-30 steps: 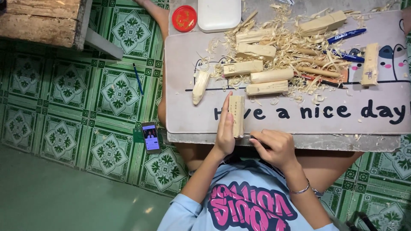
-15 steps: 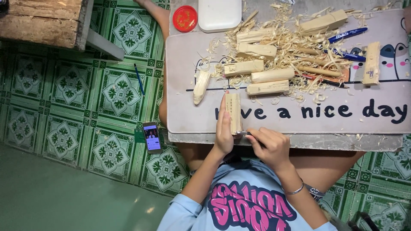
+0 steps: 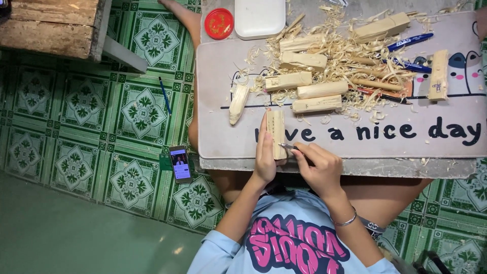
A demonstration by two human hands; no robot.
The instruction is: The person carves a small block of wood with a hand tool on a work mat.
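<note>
Left hand (image 3: pixel 265 157) is wrapping closed around a pale wood block (image 3: pixel 276 133), pinning it lengthwise on the worktop (image 3: pixel 223 137) near the front edge — judging by the grip, to keep it from sliding under the blade. Right hand (image 3: pixel 319 167) is curling shut around a small carving knife (image 3: pixel 288 147), its tip touching the block's near right side, presumably so shavings are peeling off away from the holding fingers. Beyond the block, more cut wood blocks (image 3: pixel 309 76) are lying in a heap of shavings (image 3: pixel 350 56), with blue pens (image 3: pixel 411 41) at the right, and a red lid (image 3: pixel 219 23) just beside a white container (image 3: pixel 259 18) at the far edge. A phone (image 3: pixel 180 163) is lying on the green tiled floor (image 3: pixel 76 127) left of the person's knee, well apart from the work; a wooden bench (image 3: pixel 50 25) is standing at top left. Compared with a second ago — the right hand has come up from the worktop edge to meet the block, and the left is gripping lower on it.
</note>
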